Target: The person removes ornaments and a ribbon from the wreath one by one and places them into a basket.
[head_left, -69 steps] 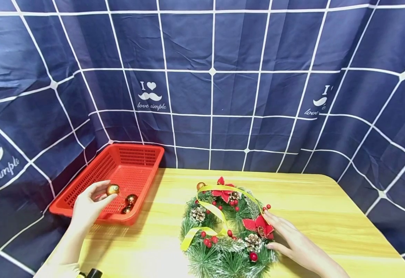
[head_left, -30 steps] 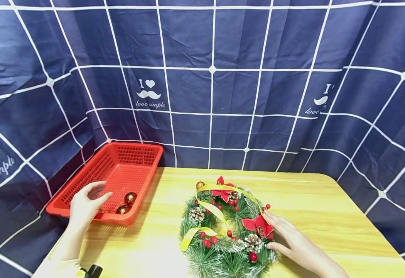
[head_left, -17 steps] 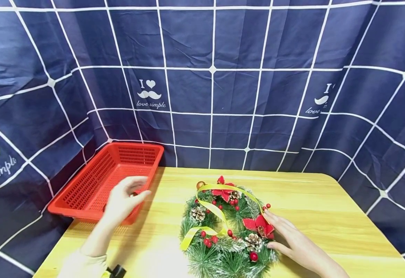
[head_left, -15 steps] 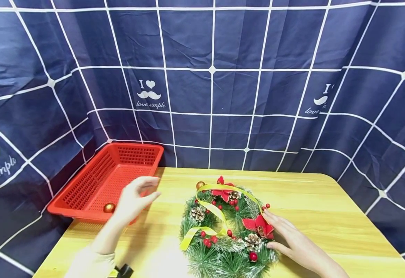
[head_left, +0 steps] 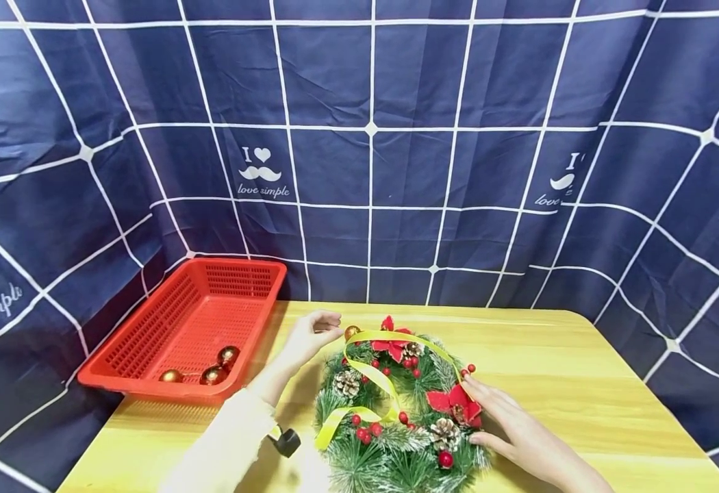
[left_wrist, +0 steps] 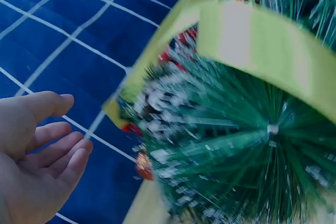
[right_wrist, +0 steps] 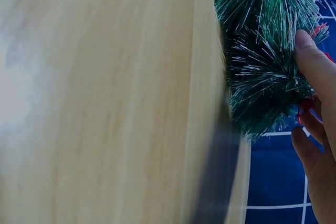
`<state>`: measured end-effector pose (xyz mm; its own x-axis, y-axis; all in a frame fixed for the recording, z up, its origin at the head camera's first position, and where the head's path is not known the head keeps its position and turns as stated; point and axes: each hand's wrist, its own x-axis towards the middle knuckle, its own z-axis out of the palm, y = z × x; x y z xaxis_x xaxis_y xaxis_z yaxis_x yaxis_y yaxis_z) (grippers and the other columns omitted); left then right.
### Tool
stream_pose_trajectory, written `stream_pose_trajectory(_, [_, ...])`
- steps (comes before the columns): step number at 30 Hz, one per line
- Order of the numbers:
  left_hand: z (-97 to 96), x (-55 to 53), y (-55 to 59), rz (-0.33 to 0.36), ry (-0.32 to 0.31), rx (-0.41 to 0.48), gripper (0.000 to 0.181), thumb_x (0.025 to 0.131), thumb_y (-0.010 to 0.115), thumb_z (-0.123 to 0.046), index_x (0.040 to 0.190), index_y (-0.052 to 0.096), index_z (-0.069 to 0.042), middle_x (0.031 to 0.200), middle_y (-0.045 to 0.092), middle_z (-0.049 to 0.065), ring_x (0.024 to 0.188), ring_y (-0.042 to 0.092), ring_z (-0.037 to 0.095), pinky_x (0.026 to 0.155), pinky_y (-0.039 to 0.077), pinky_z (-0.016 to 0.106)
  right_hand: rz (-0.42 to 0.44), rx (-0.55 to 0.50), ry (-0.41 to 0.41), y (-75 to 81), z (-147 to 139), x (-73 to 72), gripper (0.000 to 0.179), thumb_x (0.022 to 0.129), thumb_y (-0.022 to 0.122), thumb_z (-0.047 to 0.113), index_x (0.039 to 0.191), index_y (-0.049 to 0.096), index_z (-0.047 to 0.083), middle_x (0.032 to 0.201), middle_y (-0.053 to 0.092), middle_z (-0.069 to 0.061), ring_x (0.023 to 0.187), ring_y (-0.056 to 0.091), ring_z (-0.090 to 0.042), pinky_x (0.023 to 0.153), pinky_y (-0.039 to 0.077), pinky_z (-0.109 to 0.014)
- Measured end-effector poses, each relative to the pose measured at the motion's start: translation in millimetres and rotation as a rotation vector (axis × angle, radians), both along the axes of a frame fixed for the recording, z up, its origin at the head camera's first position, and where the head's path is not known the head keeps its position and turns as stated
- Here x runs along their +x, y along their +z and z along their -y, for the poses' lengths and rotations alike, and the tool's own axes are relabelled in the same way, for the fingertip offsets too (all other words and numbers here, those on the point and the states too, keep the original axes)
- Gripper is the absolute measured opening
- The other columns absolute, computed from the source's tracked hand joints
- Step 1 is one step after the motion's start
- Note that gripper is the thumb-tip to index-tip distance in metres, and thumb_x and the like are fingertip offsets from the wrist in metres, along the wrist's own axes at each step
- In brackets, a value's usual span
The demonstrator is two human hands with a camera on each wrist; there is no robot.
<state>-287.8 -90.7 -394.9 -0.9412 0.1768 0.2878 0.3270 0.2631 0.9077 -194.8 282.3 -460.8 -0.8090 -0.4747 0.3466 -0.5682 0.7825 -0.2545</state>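
A green Christmas wreath lies on the table, dressed with pine cones, red berries, red poinsettias and a yellow ribbon. At its upper left edge sits a gold bauble. My left hand is beside that bauble, its fingertips close to it in the head view. In the left wrist view the left hand holds nothing, and a gap separates it from the bauble. My right hand rests on the wreath's right edge, fingers extended by a poinsettia, thumb on the needles.
To the left stands a red plastic basket with several gold baubles inside. A blue curtain with white grid lines hangs behind the wooden table. A black object is attached at my left wrist.
My left hand let go of a gold bauble in the basket, then moved right, out of the basket, to the wreath's upper left edge. My right hand has stayed on the wreath.
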Motion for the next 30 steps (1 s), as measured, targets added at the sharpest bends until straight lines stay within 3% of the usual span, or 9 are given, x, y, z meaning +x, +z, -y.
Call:
stream_pose_trajectory(2, [-3.1, -7.4, -7.2, 0.017, 0.009, 0.013, 0.032, 0.079, 0.067, -0.004, 0.108, 0.059, 0.007, 0.100, 0.063, 0.021, 0.091, 0.060, 0.032, 0.084, 0.050, 0.036, 0.002, -0.002, 0.001, -0.2, 0.3, 0.2, 0.073, 0.079, 0.063, 0.048, 0.141, 0.030, 0.028, 0.141, 0.037, 0.008, 0.124, 0.038, -0.014, 0.095, 0.009, 0.003])
stream_pose_trajectory(5, [-5.4, -26.4, -28.5, 0.049, 0.028, 0.054, 0.034, 0.078, 0.068, -0.006, 0.109, 0.058, 0.008, 0.101, 0.062, 0.022, 0.091, 0.061, 0.031, 0.083, 0.051, 0.037, 0.000, 0.001, 0.000, -0.8, 0.5, 0.4, 0.073, 0.079, 0.063, 0.049, 0.141, 0.030, 0.028, 0.141, 0.037, 0.008, 0.124, 0.038, -0.014, 0.095, 0.008, 0.003])
stream_pose_trajectory(9, [-6.6, -50.2, -58.5, 0.150, 0.038, 0.136, 0.042, 0.078, 0.070, -0.008, 0.114, 0.055, 0.007, 0.109, 0.058, 0.025, 0.092, 0.060, 0.026, 0.081, 0.052, 0.040, 0.002, 0.017, -0.017, -1.2, 1.1, 1.1, 0.073, 0.079, 0.061, 0.050, 0.141, 0.030, 0.030, 0.141, 0.036, 0.010, 0.125, 0.038, -0.013, 0.097, 0.011, 0.001])
stream_pose_trajectory(12, [-7.5, -56.9, -68.9, 0.194, 0.027, 0.139, 0.048, 0.077, 0.071, -0.010, 0.119, 0.052, 0.007, 0.115, 0.054, 0.027, 0.097, 0.058, 0.027, 0.080, 0.052, 0.041, -0.001, 0.031, -0.028, -1.6, 1.2, 1.7, 0.073, 0.079, 0.061, 0.051, 0.141, 0.030, 0.031, 0.141, 0.036, 0.012, 0.125, 0.037, -0.010, 0.098, 0.017, -0.002])
stream_pose_trajectory(21, [-9.0, -70.4, -84.9, 0.204, -0.040, 0.040, 0.055, 0.080, 0.069, -0.017, 0.125, 0.047, 0.006, 0.123, 0.051, 0.024, 0.109, 0.053, 0.035, 0.091, 0.047, 0.038, -0.017, 0.007, 0.014, -2.7, 1.2, 1.3, 0.072, 0.079, 0.063, 0.048, 0.141, 0.032, 0.027, 0.140, 0.039, 0.007, 0.124, 0.038, -0.012, 0.096, 0.010, 0.001])
stream_pose_trajectory(30, [-11.8, -75.6, -91.1, 0.151, -0.074, -0.002, 0.041, 0.081, 0.063, 0.000, 0.119, 0.051, 0.010, 0.109, 0.059, 0.025, 0.100, 0.058, 0.034, 0.086, 0.049, 0.036, -0.003, -0.005, 0.016, -1.6, -0.4, -0.6, 0.072, 0.080, 0.063, 0.046, 0.141, 0.031, 0.027, 0.141, 0.037, 0.006, 0.125, 0.037, -0.014, 0.096, 0.009, 0.002])
